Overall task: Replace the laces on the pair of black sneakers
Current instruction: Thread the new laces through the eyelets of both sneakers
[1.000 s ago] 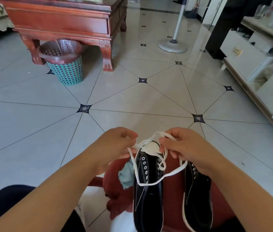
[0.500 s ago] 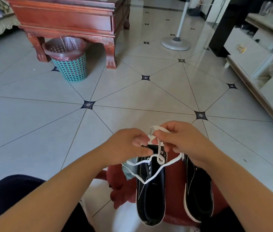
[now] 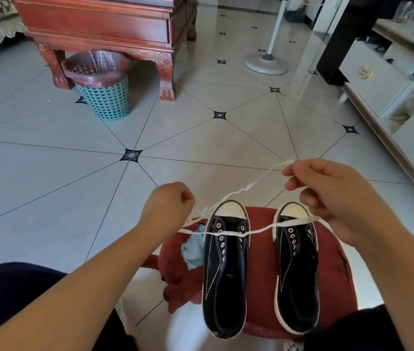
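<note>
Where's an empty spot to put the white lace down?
Best spot: the wide tiled floor between the red stool and the green basket. There is also a narrow bare strip of stool between the left sneaker and right sneaker. The stool's left edge is crowded by a blue cloth. The left hand and right hand hold the white lace.

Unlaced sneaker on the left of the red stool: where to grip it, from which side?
Likely the heel collar of the left sneaker, from above on the near side: it sits sole-down, toe away, mouth open and unlaced, so the rim is free. Left hand and right hand hold the white lace.
</note>
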`<state>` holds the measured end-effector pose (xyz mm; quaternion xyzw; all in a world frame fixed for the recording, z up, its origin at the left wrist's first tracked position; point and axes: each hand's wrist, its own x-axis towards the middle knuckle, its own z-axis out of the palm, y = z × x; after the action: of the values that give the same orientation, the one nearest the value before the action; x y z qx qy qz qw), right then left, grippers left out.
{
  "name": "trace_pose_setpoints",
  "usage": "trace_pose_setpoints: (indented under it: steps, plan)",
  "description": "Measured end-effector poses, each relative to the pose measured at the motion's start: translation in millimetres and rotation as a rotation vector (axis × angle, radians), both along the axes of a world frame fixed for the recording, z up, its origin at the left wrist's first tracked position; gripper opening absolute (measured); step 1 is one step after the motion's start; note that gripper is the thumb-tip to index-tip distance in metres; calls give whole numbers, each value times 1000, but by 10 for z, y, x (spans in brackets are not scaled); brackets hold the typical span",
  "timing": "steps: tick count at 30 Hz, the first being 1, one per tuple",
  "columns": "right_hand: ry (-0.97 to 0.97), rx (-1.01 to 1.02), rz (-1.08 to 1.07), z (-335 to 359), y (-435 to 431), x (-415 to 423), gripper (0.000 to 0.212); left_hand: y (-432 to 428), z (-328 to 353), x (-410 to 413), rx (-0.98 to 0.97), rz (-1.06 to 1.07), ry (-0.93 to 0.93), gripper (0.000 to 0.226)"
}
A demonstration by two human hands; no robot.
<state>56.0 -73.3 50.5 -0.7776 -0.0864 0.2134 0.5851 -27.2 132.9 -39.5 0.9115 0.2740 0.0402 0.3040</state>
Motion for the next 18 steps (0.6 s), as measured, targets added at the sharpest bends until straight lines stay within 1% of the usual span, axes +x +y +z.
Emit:
trace_pose_setpoints:
  steps: [3, 9, 14, 18]
  plan:
    - [53, -7, 54, 6, -44, -60, 21, 8, -37, 51, -31, 21, -52, 14]
    - [93, -10, 106, -9, -88, -155, 20, -139, -157, 101, -108, -218, 111, 11]
    - [111, 19, 103, -15, -125, -172, 20, -104, -190, 116, -135, -138, 38, 15]
    - [119, 25, 117, -22, -138, -177, 20, -127, -156, 104, -249, -124, 81, 16]
